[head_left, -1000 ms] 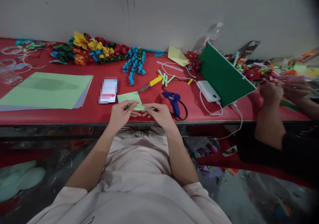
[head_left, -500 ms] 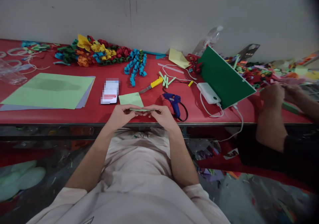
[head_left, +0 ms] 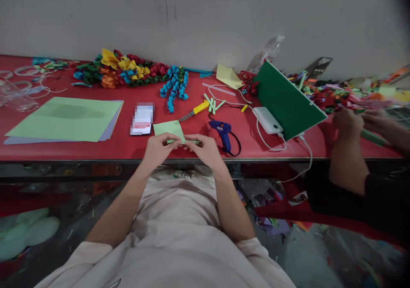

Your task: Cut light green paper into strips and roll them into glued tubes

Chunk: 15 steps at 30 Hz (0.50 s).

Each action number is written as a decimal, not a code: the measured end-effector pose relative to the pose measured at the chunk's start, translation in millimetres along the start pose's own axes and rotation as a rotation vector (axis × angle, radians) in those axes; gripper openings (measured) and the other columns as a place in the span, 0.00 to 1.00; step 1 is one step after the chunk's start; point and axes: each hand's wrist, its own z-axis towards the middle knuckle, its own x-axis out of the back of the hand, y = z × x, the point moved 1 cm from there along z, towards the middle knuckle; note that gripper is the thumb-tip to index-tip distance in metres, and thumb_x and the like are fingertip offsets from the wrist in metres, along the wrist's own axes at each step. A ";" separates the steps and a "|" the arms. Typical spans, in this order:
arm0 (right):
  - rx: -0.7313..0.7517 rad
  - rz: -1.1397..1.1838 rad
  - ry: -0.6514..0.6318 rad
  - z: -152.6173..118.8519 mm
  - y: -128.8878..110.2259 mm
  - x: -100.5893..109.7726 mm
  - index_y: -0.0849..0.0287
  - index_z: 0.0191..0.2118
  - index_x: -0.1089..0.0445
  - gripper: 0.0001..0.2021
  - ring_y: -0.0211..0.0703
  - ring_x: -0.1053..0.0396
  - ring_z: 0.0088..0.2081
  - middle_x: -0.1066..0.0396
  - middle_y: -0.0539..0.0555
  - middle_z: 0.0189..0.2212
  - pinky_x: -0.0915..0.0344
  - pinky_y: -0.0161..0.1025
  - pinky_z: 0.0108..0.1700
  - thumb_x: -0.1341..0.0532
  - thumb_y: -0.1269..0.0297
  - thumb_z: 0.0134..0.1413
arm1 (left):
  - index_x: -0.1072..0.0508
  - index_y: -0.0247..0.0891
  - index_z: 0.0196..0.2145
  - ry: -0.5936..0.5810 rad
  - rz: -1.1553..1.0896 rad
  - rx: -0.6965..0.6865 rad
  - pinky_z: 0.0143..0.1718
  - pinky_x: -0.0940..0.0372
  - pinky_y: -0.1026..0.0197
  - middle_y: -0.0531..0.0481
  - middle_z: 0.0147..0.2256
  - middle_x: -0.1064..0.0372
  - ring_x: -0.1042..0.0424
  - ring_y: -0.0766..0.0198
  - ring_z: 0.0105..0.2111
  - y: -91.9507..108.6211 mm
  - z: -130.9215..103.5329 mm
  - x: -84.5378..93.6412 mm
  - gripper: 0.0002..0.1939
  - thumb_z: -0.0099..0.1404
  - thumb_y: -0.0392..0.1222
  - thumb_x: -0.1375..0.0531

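Folded light-green paper strip (head_left: 194,142) is pinched between two bare hands just above the near edge of a red table (head_left: 109,152). The left hand (head_left: 159,148) grips one end between thumb and fingers; the right hand (head_left: 205,149) holds the other in the same narrow pinch, the fingertips of the two close together. Just beyond them, a light-green square sheet (head_left: 167,129) lies flat, with a phone (head_left: 142,119) to its left, its screen blurred. To the right rests a blue glue gun (head_left: 223,133), its black cord curling beside it. At far left, larger green sheets (head_left: 67,119) sit on top of purple ones. Farther back are a yellow-handled knife (head_left: 200,107), blade bared, and short green strips (head_left: 212,104) crossing one another. A white power bank (head_left: 267,120), cable attached, lies before a slanted green board (head_left: 290,102). At right, a co-worker's hand (head_left: 349,120) is busy near a heap of colored scraps. Toward the gray wall (head_left: 205,23) stretch a blue paper chain (head_left: 174,85), a many-colored garland (head_left: 128,70) and a pale yellow sheet (head_left: 228,76).
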 end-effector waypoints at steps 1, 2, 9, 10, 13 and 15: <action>-0.005 -0.016 -0.004 0.2 -0.5 -0.8 0.60 0.43 0.20 0.16 0.42 0.22 0.31 0.19 0.55 0.31 0.28 0.35 0.33 0.32 0.55 0.54 | 0.20 0.36 0.36 0.008 0.013 0.004 0.36 0.25 0.60 0.46 0.32 0.20 0.20 0.57 0.33 -0.1 -0.6 -0.9 0.17 0.60 0.53 0.31; -0.012 -0.022 -0.005 0.7 -0.4 -1.8 0.61 0.40 0.20 0.14 0.41 0.22 0.30 0.20 0.54 0.29 0.28 0.34 0.32 0.32 0.55 0.54 | 0.19 0.36 0.36 0.019 0.027 0.007 0.36 0.25 0.60 0.46 0.31 0.20 0.20 0.57 0.33 -0.2 -1.5 -1.8 0.16 0.61 0.53 0.33; -0.033 0.064 0.020 5.3 9.9 -4.7 0.59 0.36 0.21 0.13 0.42 0.23 0.25 0.23 0.51 0.24 0.29 0.34 0.26 0.37 0.56 0.55 | 0.20 0.37 0.42 -0.055 0.065 -0.053 0.39 0.23 0.57 0.45 0.38 0.20 0.19 0.58 0.33 -2.6 -0.2 -1.0 0.17 0.70 0.51 0.44; -0.036 0.064 0.023 5.6 10.4 -4.4 0.59 0.36 0.21 0.13 0.42 0.23 0.25 0.23 0.52 0.24 0.28 0.34 0.26 0.37 0.55 0.55 | 0.21 0.37 0.45 -0.087 0.071 -0.063 0.39 0.23 0.57 0.45 0.40 0.21 0.20 0.58 0.33 -2.4 1.4 -1.1 0.18 0.71 0.50 0.45; -0.067 0.073 0.055 5.9 9.5 -3.4 0.59 0.36 0.21 0.13 0.43 0.23 0.24 0.23 0.52 0.24 0.28 0.35 0.26 0.36 0.55 0.54 | 0.24 0.38 0.50 -0.052 0.180 -0.176 0.47 0.25 0.52 0.44 0.46 0.23 0.22 0.58 0.41 6.3 1.0 -3.5 0.18 0.74 0.47 0.50; -0.079 0.075 0.075 5.4 7.5 -3.3 0.59 0.37 0.22 0.13 0.43 0.24 0.23 0.24 0.51 0.23 0.27 0.35 0.27 0.35 0.54 0.54 | 0.24 0.39 0.49 0.092 0.283 -0.329 0.58 0.33 0.46 0.41 0.51 0.27 0.28 0.54 0.52 23.4 -9.9 -6.6 0.16 0.74 0.44 0.49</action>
